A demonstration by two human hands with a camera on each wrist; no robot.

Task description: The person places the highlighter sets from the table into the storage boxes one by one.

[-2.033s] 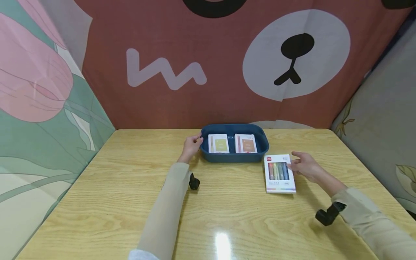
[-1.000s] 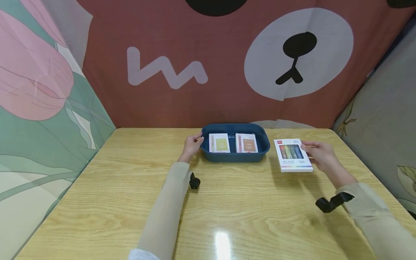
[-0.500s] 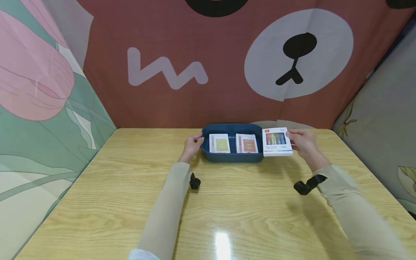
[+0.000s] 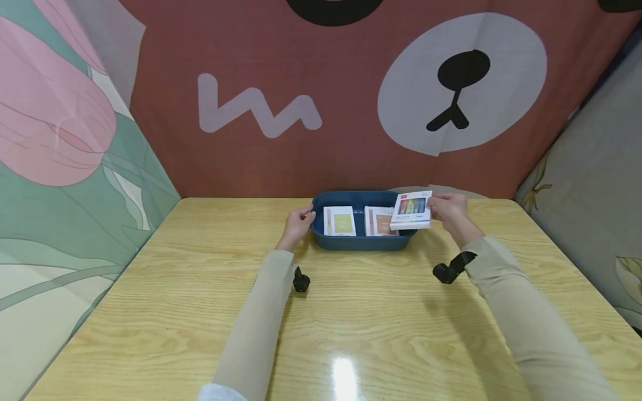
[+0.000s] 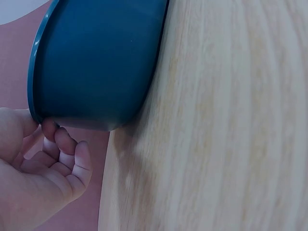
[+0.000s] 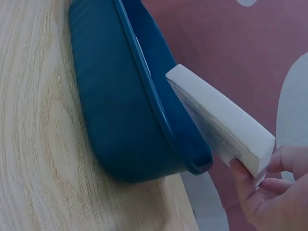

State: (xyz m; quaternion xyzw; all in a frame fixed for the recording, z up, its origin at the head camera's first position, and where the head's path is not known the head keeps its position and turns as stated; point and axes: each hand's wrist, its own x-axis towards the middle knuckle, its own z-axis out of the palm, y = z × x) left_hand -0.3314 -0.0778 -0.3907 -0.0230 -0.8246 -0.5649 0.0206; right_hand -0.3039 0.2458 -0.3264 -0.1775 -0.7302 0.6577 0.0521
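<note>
A dark blue plastic bin (image 4: 361, 243) stands at the back of the table. My left hand (image 4: 296, 225) pinches its left rim between thumb and fingers, as the left wrist view shows at the rim of the bin (image 5: 96, 67). With my right hand (image 4: 450, 214) I grip a white box of coloured sticks, perhaps crayons (image 4: 412, 209), by its right edge. That box hangs tilted above the bin's right end, overlapping the rim in the head view. In the right wrist view the box (image 6: 219, 110) is over the bin's opening, its printed underside partly visible.
Inside the bin lie a box with a yellow-green panel (image 4: 339, 221) and one with an orange panel (image 4: 377, 221), the latter partly covered by the held box. The wooden table (image 4: 371, 312) meets a brown cloth backdrop (image 4: 251, 167) right behind the bin.
My right hand first took the white box up from the table, swung it right, then carried it left over the bin's right end. My left hand has stayed on the rim.
</note>
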